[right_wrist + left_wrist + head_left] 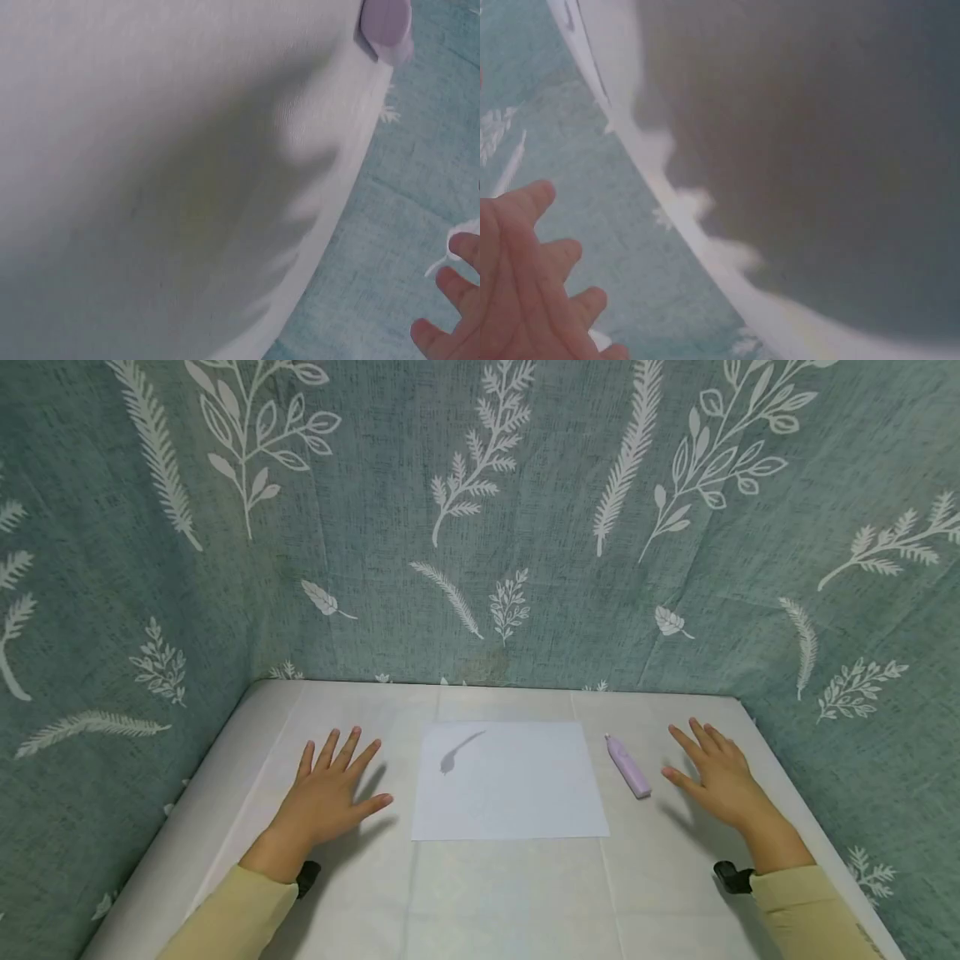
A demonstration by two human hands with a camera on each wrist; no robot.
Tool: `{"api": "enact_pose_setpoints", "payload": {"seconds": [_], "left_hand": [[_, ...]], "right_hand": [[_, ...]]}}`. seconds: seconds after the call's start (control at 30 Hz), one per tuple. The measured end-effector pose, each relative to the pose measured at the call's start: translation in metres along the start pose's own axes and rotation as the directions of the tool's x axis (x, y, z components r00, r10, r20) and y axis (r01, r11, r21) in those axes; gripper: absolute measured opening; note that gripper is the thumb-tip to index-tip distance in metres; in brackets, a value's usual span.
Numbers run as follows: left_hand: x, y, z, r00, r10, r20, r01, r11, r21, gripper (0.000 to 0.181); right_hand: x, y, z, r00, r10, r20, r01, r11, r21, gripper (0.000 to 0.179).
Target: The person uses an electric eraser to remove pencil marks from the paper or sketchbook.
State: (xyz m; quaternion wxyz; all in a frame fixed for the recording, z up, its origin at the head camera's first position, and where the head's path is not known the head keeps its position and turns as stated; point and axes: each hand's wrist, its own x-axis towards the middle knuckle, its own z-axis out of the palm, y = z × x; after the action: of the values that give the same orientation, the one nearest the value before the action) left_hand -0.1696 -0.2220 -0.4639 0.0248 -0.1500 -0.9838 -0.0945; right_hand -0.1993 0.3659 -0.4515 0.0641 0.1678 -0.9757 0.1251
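My left hand hovers over the left part of the table, fingers spread and straight, holding nothing. Between the hands lies a white sheet of paper with a grey mark, rounded at one end with a thin curved tail. Just right of the sheet is a slim lavender tube-like object with a narrow tip pointing away; its exact kind is unclear. To its right my right hand is held above the table, fingers apart, touching nothing. In the right wrist view the lavender object's wide end shows at the top.
A white cloth with fold lines covers the table. Green-blue fabric with white leaf prints rises behind and along both sides. Dark wrist straps show at the sleeve cuffs, and both hands cast shadows on the cloth.
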Motion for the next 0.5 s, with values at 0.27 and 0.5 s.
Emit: {"api": "enact_pose_setpoints", "payload": {"seconds": [0.27,0.5], "left_hand": [[0.014,0.012,0.005,0.999,0.03,0.021,-0.029,0.999,-0.025,0.088],[0.023,0.018,0.01,0.997,0.053,0.055,-0.051,0.998,-0.045,0.089]], "right_hand": [[0.008,-0.008,0.009,1.0,0.009,0.027,-0.01,0.999,0.043,0.07],[0.016,-0.014,0.017,0.997,0.016,0.071,-0.021,0.997,0.068,0.07]]}}
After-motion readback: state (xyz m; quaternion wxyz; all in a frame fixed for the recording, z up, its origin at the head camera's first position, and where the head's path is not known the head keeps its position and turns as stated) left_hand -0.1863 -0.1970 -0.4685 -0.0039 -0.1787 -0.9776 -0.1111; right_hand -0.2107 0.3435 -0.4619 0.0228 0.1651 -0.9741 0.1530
